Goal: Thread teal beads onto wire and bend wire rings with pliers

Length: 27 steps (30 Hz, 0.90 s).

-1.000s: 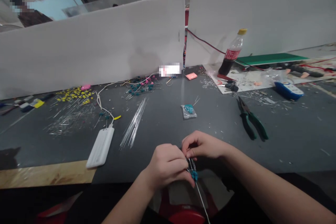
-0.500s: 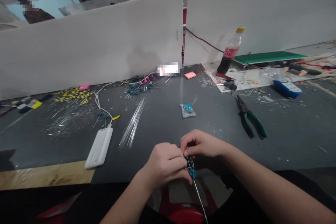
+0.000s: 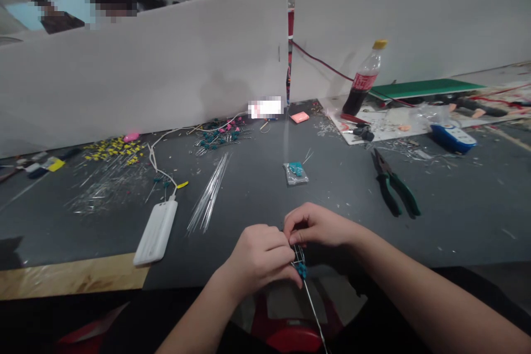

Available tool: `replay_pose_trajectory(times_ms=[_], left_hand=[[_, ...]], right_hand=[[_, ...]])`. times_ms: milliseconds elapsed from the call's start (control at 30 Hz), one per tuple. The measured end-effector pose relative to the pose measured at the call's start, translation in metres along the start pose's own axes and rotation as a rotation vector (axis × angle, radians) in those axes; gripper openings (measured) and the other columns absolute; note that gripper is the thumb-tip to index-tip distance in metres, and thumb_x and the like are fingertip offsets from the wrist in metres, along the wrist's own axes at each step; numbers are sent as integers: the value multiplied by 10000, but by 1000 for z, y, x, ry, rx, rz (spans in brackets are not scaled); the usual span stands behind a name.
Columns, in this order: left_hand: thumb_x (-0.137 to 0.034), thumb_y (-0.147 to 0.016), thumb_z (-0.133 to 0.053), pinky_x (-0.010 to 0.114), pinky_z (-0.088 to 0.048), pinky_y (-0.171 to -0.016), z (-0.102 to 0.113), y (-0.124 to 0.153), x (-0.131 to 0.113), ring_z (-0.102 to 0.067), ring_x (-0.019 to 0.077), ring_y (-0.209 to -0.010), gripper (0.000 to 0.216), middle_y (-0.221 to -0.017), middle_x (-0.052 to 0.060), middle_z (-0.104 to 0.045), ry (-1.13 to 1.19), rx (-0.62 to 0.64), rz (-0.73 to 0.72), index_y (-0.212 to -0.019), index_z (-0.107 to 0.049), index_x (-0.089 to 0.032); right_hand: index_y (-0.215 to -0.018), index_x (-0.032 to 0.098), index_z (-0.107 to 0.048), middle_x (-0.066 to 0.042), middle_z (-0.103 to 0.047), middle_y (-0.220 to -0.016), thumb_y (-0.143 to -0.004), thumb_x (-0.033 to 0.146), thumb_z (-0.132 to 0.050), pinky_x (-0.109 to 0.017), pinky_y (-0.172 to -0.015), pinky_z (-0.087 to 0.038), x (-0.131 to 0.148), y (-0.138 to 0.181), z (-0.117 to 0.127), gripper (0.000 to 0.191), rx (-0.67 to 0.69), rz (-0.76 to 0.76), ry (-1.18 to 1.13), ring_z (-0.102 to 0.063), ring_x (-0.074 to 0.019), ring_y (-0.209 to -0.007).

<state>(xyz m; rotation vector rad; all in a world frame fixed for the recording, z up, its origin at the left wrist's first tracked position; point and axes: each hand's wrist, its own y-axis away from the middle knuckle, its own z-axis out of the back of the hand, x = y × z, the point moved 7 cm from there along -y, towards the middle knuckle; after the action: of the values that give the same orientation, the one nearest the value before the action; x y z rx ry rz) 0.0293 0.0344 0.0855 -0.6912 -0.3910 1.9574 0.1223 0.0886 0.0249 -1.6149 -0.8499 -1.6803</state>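
Note:
My left hand (image 3: 263, 259) is closed on a small wire frame (image 3: 298, 255) with crossing silver wires, held at the table's front edge. A teal clay-like piece (image 3: 302, 271) sits at the frame's lower end, by my left thumb. From there a long thin wire stem (image 3: 314, 310) runs down toward my lap. My right hand (image 3: 317, 225) pinches at the top of the frame, its fingertips touching those of my left hand. What exactly lies between the right fingertips is hidden.
A bundle of straight wires (image 3: 211, 193) and a white power bank (image 3: 155, 232) lie to the left. Ahead is a small bag of teal material (image 3: 296, 172). Green-handled pliers (image 3: 394, 185) rest on the right, before a cola bottle (image 3: 364, 82). White partition panels (image 3: 166, 66) stand behind.
Both hands keep nearly the same pose on the wire frame. The view has shifted very slightly. Behind the partition at the left, a person's dark-haired head has come into view.

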Motion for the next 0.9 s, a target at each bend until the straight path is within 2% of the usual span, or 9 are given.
replay_pose_trajectory(times_ms=[200, 533, 767, 900], left_hand=[[-527, -842, -587, 269, -314, -530, -3, 2, 3, -469, 115, -562, 421, -606, -10, -548, -3, 41, 37, -623, -582, -167], [-516, -854, -576, 260, -326, -549, -7, 0, 5, -482, 122, -580, 399, -622, -13, -578, 40, 151, 130, -654, -585, -171], [-493, -761, -698, 262, -321, -555, -11, 2, 8, -486, 128, -604, 355, -626, -33, -563, 63, 230, 212, -662, -585, -171], [-399, -675, -802, 250, -347, -591, -9, 1, 12, -511, 126, -646, 297, -664, -37, -573, 193, 267, 319, -706, -616, -170]], right_hand=[[-835, 159, -714, -5, -635, -766, -818, 287, -673, -249, -682, -433, 4, 0, 1, 136, -24, 11, 35, -565, -131, -725], [-841, 169, -710, 1, -637, -765, -820, 301, -669, -252, -693, -434, -1, 0, 1, 139, -24, 2, 48, -574, -132, -732], [-824, 160, -706, 0, -633, -751, -813, 310, -675, -248, -670, -430, -1, -1, 0, 153, -27, -12, 18, -563, -130, -715], [-824, 160, -703, -2, -633, -751, -810, 308, -681, -250, -658, -428, -2, -1, 0, 150, -24, -24, -5, -555, -123, -697]])
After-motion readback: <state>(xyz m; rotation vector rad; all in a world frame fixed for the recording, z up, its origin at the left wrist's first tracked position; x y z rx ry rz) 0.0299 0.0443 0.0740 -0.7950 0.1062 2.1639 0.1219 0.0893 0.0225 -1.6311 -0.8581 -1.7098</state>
